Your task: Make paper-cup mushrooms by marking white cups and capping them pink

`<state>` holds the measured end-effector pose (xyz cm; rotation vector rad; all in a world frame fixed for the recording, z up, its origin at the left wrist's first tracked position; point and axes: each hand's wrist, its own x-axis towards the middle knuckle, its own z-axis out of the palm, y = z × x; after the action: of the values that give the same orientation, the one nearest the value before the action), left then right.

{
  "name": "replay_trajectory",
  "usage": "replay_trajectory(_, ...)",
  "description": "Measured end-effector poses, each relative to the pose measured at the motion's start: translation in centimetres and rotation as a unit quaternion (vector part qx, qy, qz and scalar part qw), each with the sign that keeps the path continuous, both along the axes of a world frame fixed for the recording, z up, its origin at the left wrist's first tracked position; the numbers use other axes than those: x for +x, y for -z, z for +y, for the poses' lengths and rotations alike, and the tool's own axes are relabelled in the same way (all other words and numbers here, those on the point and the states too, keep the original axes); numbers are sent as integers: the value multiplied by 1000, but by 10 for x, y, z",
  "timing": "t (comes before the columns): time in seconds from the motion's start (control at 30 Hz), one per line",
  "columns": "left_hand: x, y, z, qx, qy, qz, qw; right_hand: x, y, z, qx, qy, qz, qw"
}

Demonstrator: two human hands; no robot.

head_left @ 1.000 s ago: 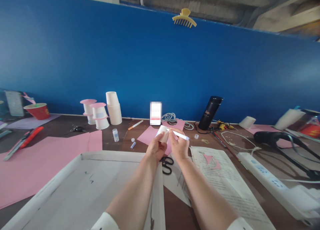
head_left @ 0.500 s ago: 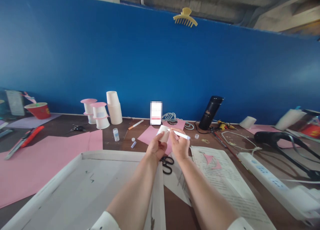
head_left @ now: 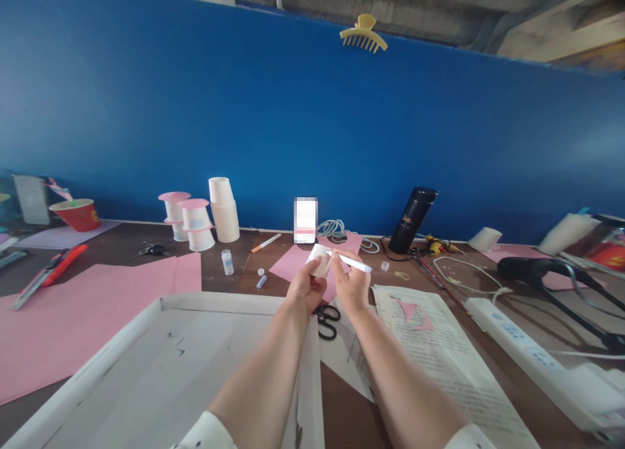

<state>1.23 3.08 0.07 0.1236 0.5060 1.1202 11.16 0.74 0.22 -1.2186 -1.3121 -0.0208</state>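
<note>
My left hand is closed round a small white paper cup, which is tilted over the desk. Between the fingers of my right hand is a white marker with a pale purple end, held like a pen. Its tip meets or nearly meets the cup's side; I cannot tell whether it touches. Pink paper lies under both hands. The black handles of a pair of scissors show just below my wrists. A small purple cap rests to the left.
A white tray-like box fills the front left. Beyond it stand stacked paper cups, a glue bottle and a phone. At right are a black flask, printed sheets and a power strip. A utility knife lies left.
Both hands keep almost the same pose, with the cup and the marker still held. The whole view has shifted very slightly.
</note>
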Motion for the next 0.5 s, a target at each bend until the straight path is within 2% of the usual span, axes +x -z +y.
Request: replay_trajectory(0.5, 3, 2, 1, 8, -30, 27, 999, -1, 0, 1, 21, 13, -56, 998)
